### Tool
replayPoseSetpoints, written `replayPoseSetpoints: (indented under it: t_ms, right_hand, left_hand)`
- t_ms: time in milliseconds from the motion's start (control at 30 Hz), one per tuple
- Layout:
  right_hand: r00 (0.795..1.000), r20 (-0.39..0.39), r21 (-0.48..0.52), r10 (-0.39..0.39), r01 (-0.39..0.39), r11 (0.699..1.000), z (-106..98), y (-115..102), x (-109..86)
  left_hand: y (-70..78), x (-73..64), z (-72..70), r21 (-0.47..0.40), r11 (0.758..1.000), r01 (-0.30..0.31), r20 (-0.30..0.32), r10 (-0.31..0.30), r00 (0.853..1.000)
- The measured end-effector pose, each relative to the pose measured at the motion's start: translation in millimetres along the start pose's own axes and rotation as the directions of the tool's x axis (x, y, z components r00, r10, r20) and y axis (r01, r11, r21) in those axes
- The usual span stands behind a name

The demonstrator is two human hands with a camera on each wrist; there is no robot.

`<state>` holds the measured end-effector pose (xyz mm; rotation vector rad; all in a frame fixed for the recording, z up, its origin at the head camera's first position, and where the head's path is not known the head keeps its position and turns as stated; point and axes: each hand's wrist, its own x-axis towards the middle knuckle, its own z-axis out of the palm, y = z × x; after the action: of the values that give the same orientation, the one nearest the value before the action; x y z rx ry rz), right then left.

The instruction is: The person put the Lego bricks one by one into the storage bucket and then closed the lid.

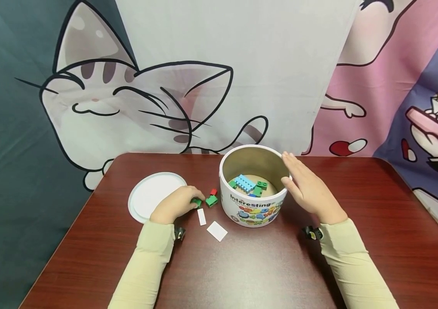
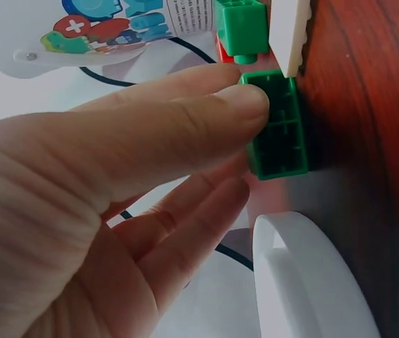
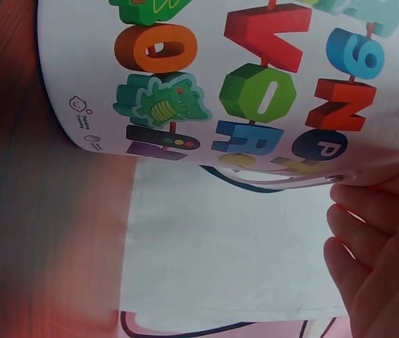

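My left hand [image 1: 176,204] pinches a green building brick [image 2: 280,134] between thumb and fingers, its hollow underside showing in the left wrist view. Just beyond it, a second green brick [image 1: 211,201] and a small red brick [image 1: 214,192] lie by the bucket. The round white bucket [image 1: 251,210], printed with colourful pictures, stands upright without a cover. Inside it are a light blue brick [image 1: 244,183] and several green ones [image 1: 262,185]. Against the bucket's right side, my right hand [image 1: 311,191] rests with fingers straight, near the rim.
A round white lid [image 1: 153,193] lies flat beside my left hand. Two flat white pieces, a narrow one [image 1: 201,216] and a wider one [image 1: 217,231], lie in front of the bucket. Behind the brown table [image 1: 265,266] hangs a cartoon-printed cloth [image 1: 281,64].
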<state>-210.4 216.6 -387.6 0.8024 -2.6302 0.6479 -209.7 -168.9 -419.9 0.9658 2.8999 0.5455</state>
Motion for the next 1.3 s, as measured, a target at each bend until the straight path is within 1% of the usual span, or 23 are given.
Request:
replayPoseSetpoints:
  t_ms: [267,467,567,633,767,900,1033,1133,1200,1300]
  right_hand:
    - [1.000,-0.004,0.014,0.018,-0.018,1.000,1.0,1.0,-0.4]
    - [1.000,-0.008,0.019,0.028,-0.028,0.999,0.2,0.2,-1.8]
    - [0.999,-0.006,0.024,0.034,-0.034,0.999,-0.5,-0.2,-2.1]
    - [0.999,-0.006,0.026,0.037,-0.037,0.999,-0.8,-0.6,-2.1]
    - [0.999,-0.010,0.024,0.036,-0.035,0.999,-0.8,-1.0,-1.8]
    - [0.999,-0.008,0.023,0.034,-0.034,0.999,-0.6,-1.4,-1.3]
    - [0.999,-0.002,0.022,0.041,-0.041,0.999,-0.5,-1.9,-0.8]
    - [0.999,-0.001,0.019,0.040,-0.040,0.999,0.0,-1.5,-0.3]
    - [0.999,-0.001,0.018,0.038,-0.038,0.999,0.4,-0.9,0.0]
    - [0.999,0.000,0.018,0.037,-0.037,0.999,0.3,-0.7,0.0]
  left_hand:
    - [2.4,2.0,0.3,0.010,0.999,0.046,0.024,-0.047,0.999]
    - [3.2,3.3,-0.4,0.004,0.999,0.053,0.030,-0.053,0.998]
    - [3.5,3.1,-0.7,0.004,0.999,0.050,0.022,-0.050,0.999]
    - [3.6,3.3,-0.6,0.005,0.999,0.038,0.002,-0.038,0.999]
    - [4.4,3.5,-1.3,-0.007,1.000,0.016,-0.056,-0.016,0.998]
    - [5.7,3.6,-2.8,-0.028,1.000,0.013,-0.115,-0.016,0.993]
    - [6.5,4.7,-4.0,-0.064,0.998,0.012,-0.171,-0.023,0.985]
    - [8.9,5.4,-5.7,-0.114,0.993,0.019,-0.210,-0.043,0.977]
    - [12.2,5.6,-7.6,-0.146,0.989,0.029,-0.235,-0.063,0.970]
    - [19.8,4.9,-12.9,-0.162,0.986,0.038,-0.269,-0.081,0.960]
